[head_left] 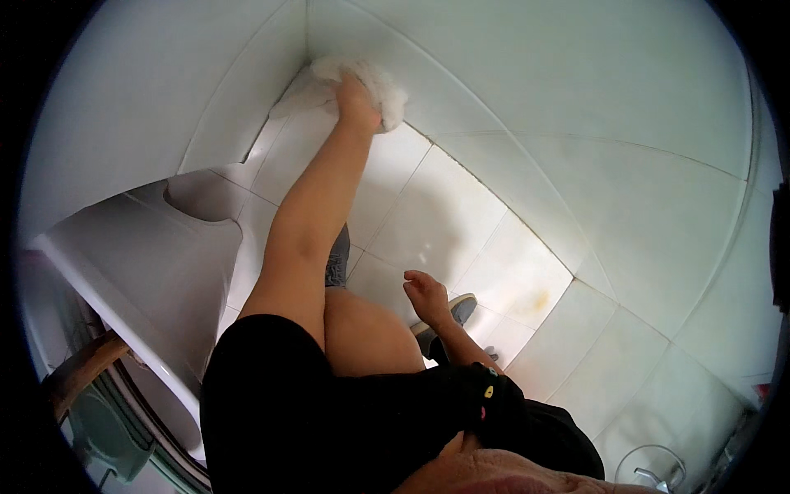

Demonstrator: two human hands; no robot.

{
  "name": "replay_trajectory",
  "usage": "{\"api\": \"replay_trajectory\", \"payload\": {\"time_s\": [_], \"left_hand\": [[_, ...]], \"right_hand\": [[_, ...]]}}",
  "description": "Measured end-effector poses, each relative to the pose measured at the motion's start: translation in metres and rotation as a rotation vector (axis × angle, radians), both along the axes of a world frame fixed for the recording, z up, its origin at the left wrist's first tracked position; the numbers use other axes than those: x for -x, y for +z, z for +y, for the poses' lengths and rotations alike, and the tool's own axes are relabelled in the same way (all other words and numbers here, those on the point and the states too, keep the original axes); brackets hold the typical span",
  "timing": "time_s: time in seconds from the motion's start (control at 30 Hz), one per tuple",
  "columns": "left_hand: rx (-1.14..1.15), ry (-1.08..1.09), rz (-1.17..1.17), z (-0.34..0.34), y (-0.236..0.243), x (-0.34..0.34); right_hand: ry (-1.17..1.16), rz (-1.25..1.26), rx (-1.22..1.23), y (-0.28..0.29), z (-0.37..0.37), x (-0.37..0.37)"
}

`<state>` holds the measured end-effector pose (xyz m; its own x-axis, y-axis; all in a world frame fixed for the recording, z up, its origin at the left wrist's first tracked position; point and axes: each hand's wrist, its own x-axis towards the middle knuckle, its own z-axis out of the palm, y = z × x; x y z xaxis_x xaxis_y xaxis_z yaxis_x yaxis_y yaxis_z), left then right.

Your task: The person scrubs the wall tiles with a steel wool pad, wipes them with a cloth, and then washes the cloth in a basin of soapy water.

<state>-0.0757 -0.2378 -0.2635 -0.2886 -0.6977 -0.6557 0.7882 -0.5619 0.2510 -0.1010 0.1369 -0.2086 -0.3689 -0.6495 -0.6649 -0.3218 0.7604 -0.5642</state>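
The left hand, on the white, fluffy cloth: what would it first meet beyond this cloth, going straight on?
The left hand would probably meet the pale, smooth wall; depth past the white cloth is unclear.

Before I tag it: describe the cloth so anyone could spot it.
Find the top of the view, where the pale walls meet the white tiled floor. Near that corner, the left hand holds the cloth. It's whitish, crumpled and fluffy, unlike the smooth, flat surfaces around it.

We lose part of the white cloth (pixel 392 100) behind the left hand (pixel 357 104), upper middle; red bit (pixel 762 392), right edge, too small to tell.
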Motion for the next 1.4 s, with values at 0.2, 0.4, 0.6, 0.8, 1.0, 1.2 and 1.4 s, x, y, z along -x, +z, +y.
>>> {"api": "replay_trajectory", "payload": {"time_s": [0.2, 0.4, 0.6, 0.8, 1.0, 1.2, 1.4], "left_hand": [[0.751, 0.073, -0.476, 0.049, 0.130, 0.018], [0.864, 0.439, -1.174, -0.004, 0.144, -0.024], [1.536, 0.139, -2.123, -0.038, 0.061, -0.099], [1.743, -0.947, -2.246, 0.010, -0.047, -0.164], [1.172, -0.607, -2.253, 0.024, -0.019, -0.131], [1.468, 0.424, -2.163, 0.048, 0.097, -0.142], [1.367, -0.141, -2.402, 0.047, 0.030, -0.205]], "right_hand": [[0.028, -0.031, -0.064, -0.016, 0.008, 0.000], [-0.027, -0.017, -0.020, -0.005, -0.005, -0.006], [0.101, -0.029, -0.039, -0.022, 0.035, -0.006], [0.135, -0.025, 0.006, -0.013, 0.040, -0.011], [0.122, -0.037, -0.017, -0.019, 0.038, -0.007], [0.099, -0.103, -0.005, -0.029, 0.041, -0.020], [0.181, -0.136, 0.049, -0.034, 0.036, -0.030]]}}
